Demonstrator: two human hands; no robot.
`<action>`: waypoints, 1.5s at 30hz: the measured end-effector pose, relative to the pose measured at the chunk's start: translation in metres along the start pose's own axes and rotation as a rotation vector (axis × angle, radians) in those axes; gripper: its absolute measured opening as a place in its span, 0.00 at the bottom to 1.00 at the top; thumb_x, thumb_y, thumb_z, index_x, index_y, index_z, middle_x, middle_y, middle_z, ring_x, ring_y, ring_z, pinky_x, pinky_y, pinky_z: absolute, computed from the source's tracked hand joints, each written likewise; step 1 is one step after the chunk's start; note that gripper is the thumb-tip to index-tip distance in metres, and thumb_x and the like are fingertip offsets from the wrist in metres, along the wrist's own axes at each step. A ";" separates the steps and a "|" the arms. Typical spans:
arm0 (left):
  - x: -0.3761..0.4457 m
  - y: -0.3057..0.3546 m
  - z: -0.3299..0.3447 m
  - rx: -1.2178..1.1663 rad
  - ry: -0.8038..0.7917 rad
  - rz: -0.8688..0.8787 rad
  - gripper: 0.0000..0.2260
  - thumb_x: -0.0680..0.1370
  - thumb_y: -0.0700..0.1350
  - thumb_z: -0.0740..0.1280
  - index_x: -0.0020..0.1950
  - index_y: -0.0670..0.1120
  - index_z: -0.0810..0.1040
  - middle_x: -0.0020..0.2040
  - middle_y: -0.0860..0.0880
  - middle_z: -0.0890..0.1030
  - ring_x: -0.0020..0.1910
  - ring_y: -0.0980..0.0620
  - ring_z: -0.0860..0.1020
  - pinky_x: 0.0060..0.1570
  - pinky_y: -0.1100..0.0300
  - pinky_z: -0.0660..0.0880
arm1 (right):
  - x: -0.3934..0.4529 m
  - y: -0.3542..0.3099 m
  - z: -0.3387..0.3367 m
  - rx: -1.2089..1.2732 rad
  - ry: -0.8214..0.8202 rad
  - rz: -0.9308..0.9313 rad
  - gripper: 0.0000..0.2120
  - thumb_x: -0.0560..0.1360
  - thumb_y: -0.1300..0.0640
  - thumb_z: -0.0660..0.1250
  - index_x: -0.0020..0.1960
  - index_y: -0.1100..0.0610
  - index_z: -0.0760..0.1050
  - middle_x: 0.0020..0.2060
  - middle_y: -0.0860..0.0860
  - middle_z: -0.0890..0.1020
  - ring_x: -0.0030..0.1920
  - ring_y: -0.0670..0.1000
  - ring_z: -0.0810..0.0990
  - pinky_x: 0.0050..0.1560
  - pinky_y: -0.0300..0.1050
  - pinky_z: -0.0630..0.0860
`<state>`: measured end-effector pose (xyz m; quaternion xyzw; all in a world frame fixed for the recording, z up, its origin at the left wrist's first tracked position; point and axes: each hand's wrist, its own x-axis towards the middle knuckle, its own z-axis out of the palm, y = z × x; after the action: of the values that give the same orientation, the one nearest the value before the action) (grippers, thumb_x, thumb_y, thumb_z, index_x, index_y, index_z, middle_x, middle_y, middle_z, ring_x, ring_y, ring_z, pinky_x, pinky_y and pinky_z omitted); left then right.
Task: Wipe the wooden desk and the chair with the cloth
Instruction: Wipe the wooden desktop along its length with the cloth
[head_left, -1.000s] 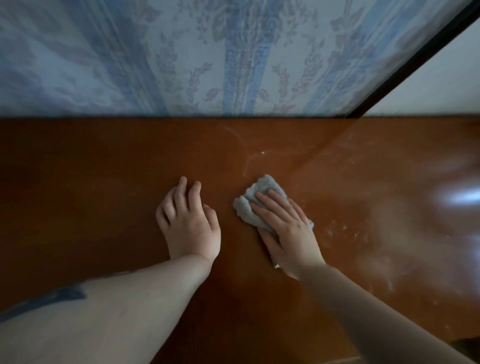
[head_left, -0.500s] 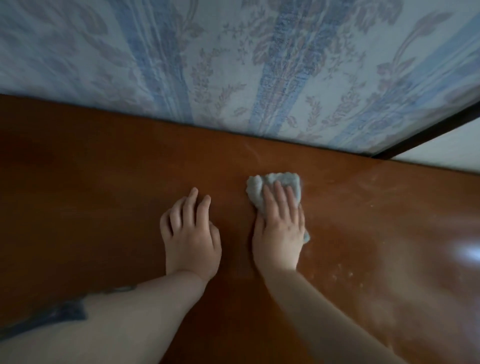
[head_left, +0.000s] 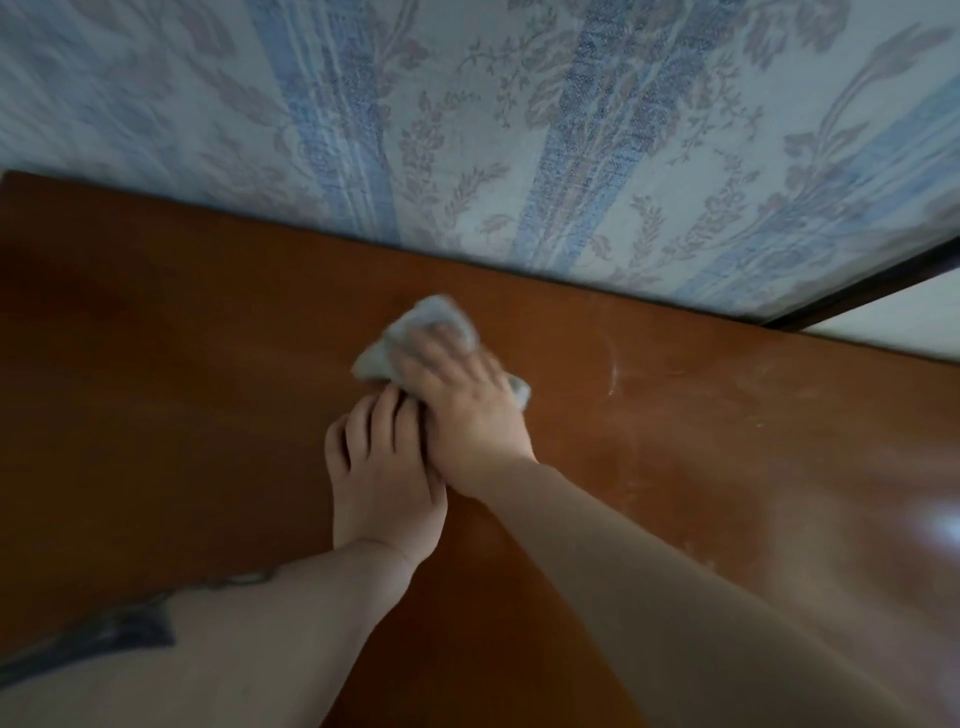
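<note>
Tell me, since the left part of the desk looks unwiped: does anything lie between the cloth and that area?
Yes. The left hand rests flat on the desk, fingertips right beside the cloth under the right hand. Farther left, nothing visible lies on the wood.

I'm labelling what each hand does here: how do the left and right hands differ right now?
The right hand presses the grey cloth onto the wooden desk; the left hand holds nothing and rests on the bare wood. The right hand reaches farther toward the wall and is motion-blurred; the left hand looks sharp. The right hand overlaps the left hand's fingertips. Both lie palm down on the desk.
</note>
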<state>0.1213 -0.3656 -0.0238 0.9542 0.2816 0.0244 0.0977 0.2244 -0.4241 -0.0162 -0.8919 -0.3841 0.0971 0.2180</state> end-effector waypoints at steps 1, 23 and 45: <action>0.000 0.000 0.000 -0.008 0.003 -0.012 0.21 0.76 0.48 0.56 0.67 0.44 0.70 0.67 0.44 0.73 0.67 0.46 0.64 0.67 0.45 0.59 | 0.001 -0.001 -0.006 -0.006 -0.113 -0.138 0.27 0.78 0.60 0.60 0.75 0.48 0.64 0.76 0.47 0.63 0.78 0.50 0.53 0.76 0.53 0.50; -0.002 -0.003 0.002 -0.081 0.020 0.016 0.17 0.77 0.46 0.61 0.65 0.43 0.71 0.69 0.44 0.71 0.69 0.44 0.64 0.68 0.43 0.59 | -0.017 -0.009 -0.001 -0.004 0.026 0.256 0.27 0.80 0.56 0.55 0.78 0.51 0.57 0.79 0.48 0.55 0.79 0.50 0.44 0.76 0.50 0.36; -0.005 -0.009 -0.007 -0.378 -0.026 0.272 0.19 0.78 0.40 0.62 0.69 0.47 0.72 0.73 0.49 0.69 0.75 0.47 0.61 0.74 0.45 0.49 | -0.154 -0.076 0.033 -0.090 0.379 0.895 0.25 0.80 0.53 0.55 0.77 0.50 0.60 0.77 0.48 0.59 0.78 0.49 0.47 0.77 0.49 0.36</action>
<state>0.1116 -0.3596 -0.0191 0.9483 0.1395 0.0775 0.2742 0.0586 -0.4793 -0.0098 -0.9800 0.0795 0.0005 0.1822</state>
